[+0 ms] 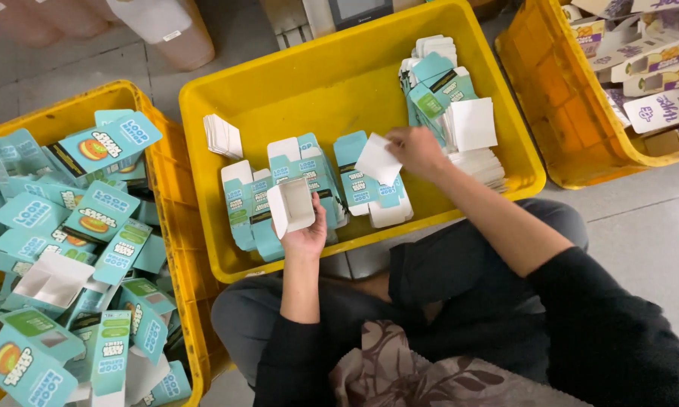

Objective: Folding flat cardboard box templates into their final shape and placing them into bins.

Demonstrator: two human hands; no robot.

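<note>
On a grey tiled floor, a seated person works over a yellow crate [332, 90] lined with flat teal cartons [309, 169]. The left hand [307, 234] is clamped on an open white-lined small box [292, 206] above the crate's near wall, while the right hand [416, 151] pinches a white card [378, 159] just beside it; a second crate [175, 226] of folded teal boxes stands to the left

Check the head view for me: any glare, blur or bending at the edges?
Head view: even light, soft shadows inside the middle yellow crate; no harsh glare; right hand with its white card slightly soft; left hand sharp; crate edges bow with wide-angle distortion.
</note>
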